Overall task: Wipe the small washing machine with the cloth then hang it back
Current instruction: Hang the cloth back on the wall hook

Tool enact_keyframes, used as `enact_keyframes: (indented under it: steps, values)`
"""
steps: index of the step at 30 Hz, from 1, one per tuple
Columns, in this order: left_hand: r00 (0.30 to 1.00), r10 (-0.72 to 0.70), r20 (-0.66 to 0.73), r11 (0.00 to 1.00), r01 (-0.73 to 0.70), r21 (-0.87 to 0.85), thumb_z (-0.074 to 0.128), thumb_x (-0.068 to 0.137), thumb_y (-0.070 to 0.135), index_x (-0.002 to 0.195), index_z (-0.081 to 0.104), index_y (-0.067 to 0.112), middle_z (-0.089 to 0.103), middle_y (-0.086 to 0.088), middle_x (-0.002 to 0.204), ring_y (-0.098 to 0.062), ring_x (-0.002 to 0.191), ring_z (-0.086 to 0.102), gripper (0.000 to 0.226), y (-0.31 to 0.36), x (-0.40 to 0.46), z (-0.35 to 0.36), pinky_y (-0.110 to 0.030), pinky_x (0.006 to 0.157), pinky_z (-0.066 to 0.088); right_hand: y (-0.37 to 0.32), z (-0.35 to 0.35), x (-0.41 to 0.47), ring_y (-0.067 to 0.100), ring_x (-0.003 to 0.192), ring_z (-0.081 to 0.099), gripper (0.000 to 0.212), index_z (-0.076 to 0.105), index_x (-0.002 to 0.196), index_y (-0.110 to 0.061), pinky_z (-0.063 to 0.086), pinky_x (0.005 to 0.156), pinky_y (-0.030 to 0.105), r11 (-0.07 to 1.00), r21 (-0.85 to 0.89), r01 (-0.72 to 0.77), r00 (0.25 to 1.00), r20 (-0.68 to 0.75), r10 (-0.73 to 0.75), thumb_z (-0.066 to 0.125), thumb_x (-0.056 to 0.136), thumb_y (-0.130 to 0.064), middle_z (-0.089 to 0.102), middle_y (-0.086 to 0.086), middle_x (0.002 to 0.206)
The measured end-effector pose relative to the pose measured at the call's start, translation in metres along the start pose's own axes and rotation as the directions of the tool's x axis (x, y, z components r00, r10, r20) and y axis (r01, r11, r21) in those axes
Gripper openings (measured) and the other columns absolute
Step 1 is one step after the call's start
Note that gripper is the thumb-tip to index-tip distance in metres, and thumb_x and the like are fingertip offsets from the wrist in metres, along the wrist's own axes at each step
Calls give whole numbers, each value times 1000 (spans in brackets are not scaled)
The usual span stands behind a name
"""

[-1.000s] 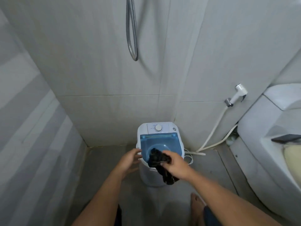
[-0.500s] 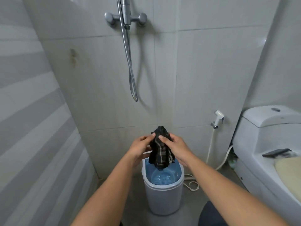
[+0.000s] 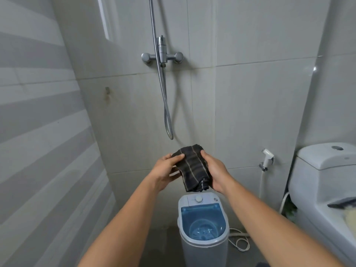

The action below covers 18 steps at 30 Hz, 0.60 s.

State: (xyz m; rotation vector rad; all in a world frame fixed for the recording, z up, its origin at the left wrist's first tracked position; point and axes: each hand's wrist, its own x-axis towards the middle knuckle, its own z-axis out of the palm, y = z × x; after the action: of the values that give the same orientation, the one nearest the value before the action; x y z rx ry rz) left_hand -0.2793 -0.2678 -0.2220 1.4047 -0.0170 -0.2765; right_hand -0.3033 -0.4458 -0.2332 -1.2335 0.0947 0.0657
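1. Head view: left hand (image 3: 165,170) curled on the left edge of the dark striped cloth (image 3: 193,168), thumb on top.
2. Right hand (image 3: 213,171) wrapped around the cloth's right side.
3. Cloth raised clear above the small washing machine (image 3: 203,224) on the floor, below the shower hose (image 3: 167,112).

Soft, even, cool-grey light fills the frame, fairly dim. A bright strip (image 3: 104,18) glows at 11 o'clock. The hose (image 3: 165,105) throws a faint looped shadow toward 3 o'clock on the wall (image 3: 250,112). A small glare spot (image 3: 314,69) sits at 2 o'clock. Wide-angle distortion bends tile lines and stretches both forearms toward the edges. Focus is slightly soft overall, with compression smear.
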Motion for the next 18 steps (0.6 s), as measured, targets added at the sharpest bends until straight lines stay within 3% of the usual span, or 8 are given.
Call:
enact_keyframes:
  steps: [2, 4, 7, 11, 15, 18]
  values:
    - [998, 43, -42, 999, -42, 20, 72, 86, 19, 110, 68, 14, 74, -7, 99, -25, 96, 69, 25, 12, 0, 0, -37, 80, 55, -2, 4, 5, 30, 102, 74, 61, 70, 119, -15, 57, 94, 46, 997, -78, 0, 999, 52, 4, 62, 88, -67, 78, 12, 108]
    - [994, 85, -76, 996, -82, 39, 70, 84, 15, 115, 67, 7, 76, -15, 103, -30, 95, 73, 32, 24, 1, -2, -40, 79, 59, -5, 7, 9, 26, 107, 73, 69, 66, 123, -20, 54, 99, 49, 988, -148, 39, 994, 105, -23, 71, 77, -71, 77, 8, 112]
    - [980, 145, -135, 986, -131, 107, 70, 81, 14, 105, 65, 5, 76, -17, 94, -31, 85, 75, 26, 45, 2, -8, -39, 74, 60, -11, 9, 16, 27, 105, 73, 49, 66, 122, -20, 55, 97, 52, 984, -155, 84, 987, 148, -61, 75, 85, -52, 77, 7, 111]
    - [961, 235, -144, 960, -206, 192, 64, 83, 7, 98, 62, 12, 70, -14, 86, -26, 72, 69, 16, 78, 1, -18, -34, 66, 56, -28, 20, 21, 22, 103, 74, 39, 70, 117, -25, 56, 97, 45, 928, -309, 207, 966, 213, -145, 82, 82, -38, 78, 3, 108]
    - [957, 286, -40, 922, -264, 284, 60, 87, 5, 101, 69, 16, 74, -12, 93, -24, 82, 72, 21, 113, -5, -29, -33, 70, 58, -47, 46, 31, 13, 111, 64, 64, 61, 135, -35, 51, 95, 29, 794, -482, 371, 917, 323, -232, 87, 77, -34, 68, 0, 119]
    - [938, 346, -28, 880, -314, 357, 58, 88, 4, 97, 72, 17, 74, -10, 96, -24, 89, 71, 22, 137, -9, -46, -36, 80, 59, -57, 73, 43, 24, 103, 72, 36, 74, 114, -19, 59, 90, 33, 794, -455, 404, 893, 386, -232, 84, 81, -25, 76, 9, 106]
